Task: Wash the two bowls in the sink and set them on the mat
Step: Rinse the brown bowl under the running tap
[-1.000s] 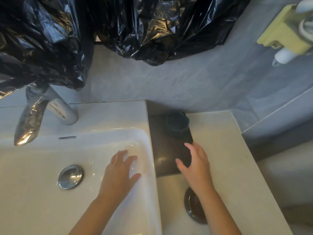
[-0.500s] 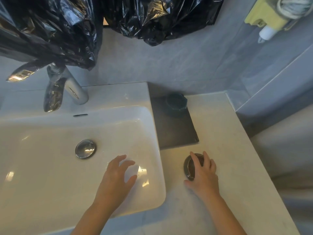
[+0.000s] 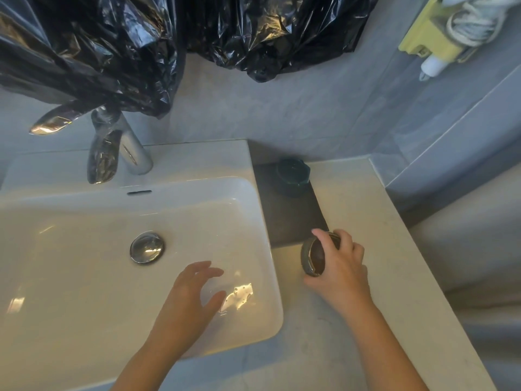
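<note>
Far left, the tap leans out over the sink, and no stream shows under its spout; the plug sits in the drain. Your left hand hovers over the right end of the basin, its fingers spread and loosely bent, holding nothing. It looks placed there to receive a bowl over the sink, where the washing must be done. Just right of the sink lies the dark mat, pushed against the wall, so a wet bowl has only a short way to go. At its far end stands the dark bowl, upright and already on the mat; whether it is washed I cannot tell. Near the mat's front corner your right hand grips the brown bowl, fingers curled over the rim from above and thumb below. You hold it tipped on its side, mouth toward the sink, apparently lifted off the pale surface, though I cannot be sure it is clear of it. This bowl is small and round, with a grey-green outside, a thin bright rim and a glossy brown inside. It looks dry, so I judge its wash not yet begun, and its way lies leftward into the basin
</note>
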